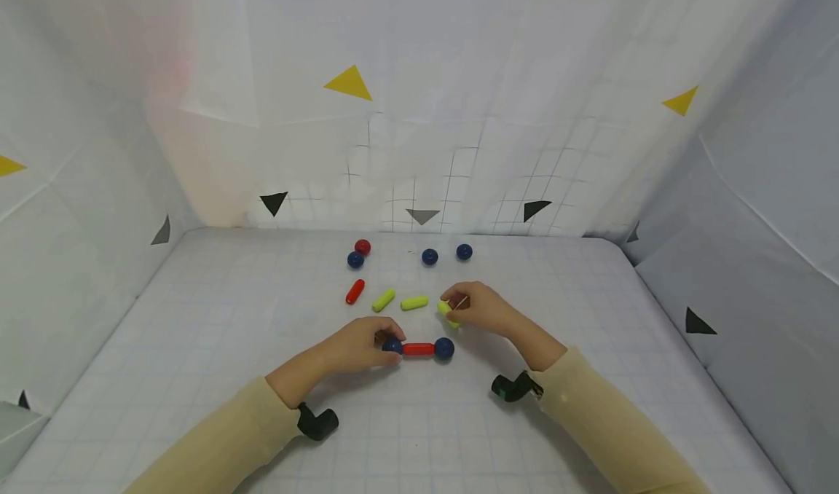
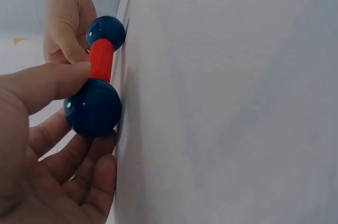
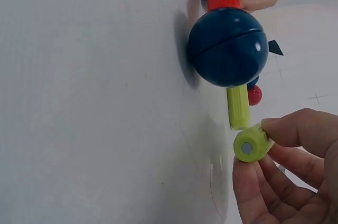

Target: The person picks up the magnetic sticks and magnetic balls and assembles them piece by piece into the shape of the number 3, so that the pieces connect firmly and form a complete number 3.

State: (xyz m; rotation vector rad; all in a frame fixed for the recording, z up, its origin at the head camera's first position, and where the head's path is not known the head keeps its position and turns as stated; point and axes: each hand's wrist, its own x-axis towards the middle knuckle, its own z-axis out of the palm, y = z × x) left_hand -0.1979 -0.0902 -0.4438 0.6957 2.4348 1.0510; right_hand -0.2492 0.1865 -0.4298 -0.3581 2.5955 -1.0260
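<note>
A red rod joins two blue balls, one at each end, low in the middle of the table in the head view. My left hand grips the left blue ball between thumb and fingers. The other blue ball stands at the rod's right end, touched by neither hand. Up and to the right of it, my right hand pinches a yellow-green rod between thumb and fingertips; a grey disc shows in the rod's end in the right wrist view.
Two more yellow-green rods and a red rod lie behind the hands. Farther back are a red ball beside a blue ball, and two blue balls. White sheets hang around the table.
</note>
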